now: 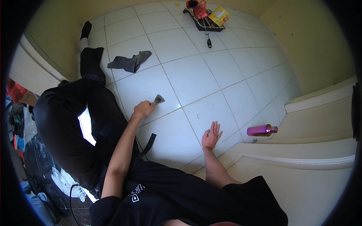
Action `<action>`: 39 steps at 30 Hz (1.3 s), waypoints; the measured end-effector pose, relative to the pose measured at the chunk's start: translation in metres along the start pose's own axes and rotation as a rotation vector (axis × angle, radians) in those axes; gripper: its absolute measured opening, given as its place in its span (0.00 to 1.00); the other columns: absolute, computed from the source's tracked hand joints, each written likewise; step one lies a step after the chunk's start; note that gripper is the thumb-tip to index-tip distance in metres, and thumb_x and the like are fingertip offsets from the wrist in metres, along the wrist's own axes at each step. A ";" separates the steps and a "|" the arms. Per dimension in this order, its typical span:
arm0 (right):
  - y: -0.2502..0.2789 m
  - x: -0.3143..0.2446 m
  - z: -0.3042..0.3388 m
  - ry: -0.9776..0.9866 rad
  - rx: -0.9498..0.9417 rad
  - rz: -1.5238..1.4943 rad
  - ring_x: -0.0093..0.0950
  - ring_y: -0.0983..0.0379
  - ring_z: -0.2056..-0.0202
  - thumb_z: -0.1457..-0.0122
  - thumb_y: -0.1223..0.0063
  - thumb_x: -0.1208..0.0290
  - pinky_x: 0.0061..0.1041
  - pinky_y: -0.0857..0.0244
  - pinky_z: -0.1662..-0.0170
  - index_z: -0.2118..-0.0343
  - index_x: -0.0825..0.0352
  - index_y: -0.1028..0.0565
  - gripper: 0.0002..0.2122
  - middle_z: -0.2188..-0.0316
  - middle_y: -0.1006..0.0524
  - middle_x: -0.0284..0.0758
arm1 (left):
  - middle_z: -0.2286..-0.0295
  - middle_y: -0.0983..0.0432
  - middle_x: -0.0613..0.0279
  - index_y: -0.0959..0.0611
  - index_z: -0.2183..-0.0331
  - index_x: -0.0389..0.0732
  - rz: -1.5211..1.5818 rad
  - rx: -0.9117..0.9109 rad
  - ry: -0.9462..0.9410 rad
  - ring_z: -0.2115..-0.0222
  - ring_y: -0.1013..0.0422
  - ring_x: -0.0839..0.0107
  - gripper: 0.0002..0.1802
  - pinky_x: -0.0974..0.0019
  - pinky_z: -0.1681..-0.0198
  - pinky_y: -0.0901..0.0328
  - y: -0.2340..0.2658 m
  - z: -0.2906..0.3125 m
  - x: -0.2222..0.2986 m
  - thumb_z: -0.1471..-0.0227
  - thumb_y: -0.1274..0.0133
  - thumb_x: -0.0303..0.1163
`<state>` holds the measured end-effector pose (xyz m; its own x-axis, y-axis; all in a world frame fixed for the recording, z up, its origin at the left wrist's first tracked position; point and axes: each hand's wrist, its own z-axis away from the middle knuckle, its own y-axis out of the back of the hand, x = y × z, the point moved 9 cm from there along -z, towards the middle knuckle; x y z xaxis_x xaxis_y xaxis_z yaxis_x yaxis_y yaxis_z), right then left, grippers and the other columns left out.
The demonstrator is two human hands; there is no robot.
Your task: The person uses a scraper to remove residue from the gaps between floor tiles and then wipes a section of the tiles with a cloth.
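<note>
The left hand [143,109] grips a seemingly light, stiff scraper [160,98], best held by its handle; right of the scraper, the right hand [211,138] lies flattened.

White tiled floor [188,77] — dull yellow walls [313,45], cream panelling [298,184] at lower right.

A wide head-worn fisheye looks down, fairly near, across the tiled floor [192,78]
</note>
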<state>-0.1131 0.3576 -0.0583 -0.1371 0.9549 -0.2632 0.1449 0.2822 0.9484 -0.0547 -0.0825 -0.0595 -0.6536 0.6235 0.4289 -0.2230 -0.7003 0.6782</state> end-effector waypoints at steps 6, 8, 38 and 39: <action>0.000 0.000 0.000 -0.001 -0.001 0.006 0.33 0.52 0.26 0.36 0.57 0.69 0.49 0.68 0.24 0.31 0.61 0.36 0.28 0.27 0.41 0.32 | 0.52 0.19 0.45 0.17 0.51 0.38 -0.004 0.009 -0.057 0.49 0.24 0.48 0.34 0.45 0.45 0.32 -0.001 -0.002 0.002 0.34 0.60 0.58; 0.000 0.000 0.000 -0.006 0.001 0.011 0.33 0.52 0.26 0.36 0.57 0.69 0.49 0.68 0.24 0.31 0.61 0.36 0.28 0.27 0.41 0.32 | 0.55 0.18 0.45 0.19 0.51 0.38 -0.027 0.064 -0.100 0.51 0.23 0.47 0.31 0.44 0.47 0.31 0.003 0.000 0.005 0.33 0.59 0.56; 0.000 0.000 0.000 -0.003 -0.003 -0.008 0.34 0.52 0.26 0.37 0.56 0.69 0.49 0.68 0.24 0.31 0.61 0.35 0.28 0.28 0.41 0.32 | 0.60 0.17 0.44 0.37 0.32 0.60 -0.028 0.165 -0.277 0.56 0.22 0.43 0.29 0.41 0.50 0.29 0.010 0.011 0.023 0.31 0.57 0.45; 0.000 0.000 0.000 -0.002 -0.003 -0.007 0.34 0.52 0.26 0.37 0.56 0.69 0.49 0.68 0.24 0.31 0.61 0.35 0.28 0.27 0.41 0.32 | 0.60 0.17 0.44 0.37 0.32 0.61 -0.035 0.172 -0.282 0.56 0.22 0.43 0.29 0.41 0.50 0.29 0.010 0.011 0.023 0.31 0.57 0.45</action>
<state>-0.1128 0.3578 -0.0583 -0.1364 0.9531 -0.2702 0.1408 0.2886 0.9470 -0.0641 -0.0714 -0.0369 -0.4165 0.7346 0.5357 -0.1009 -0.6229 0.7758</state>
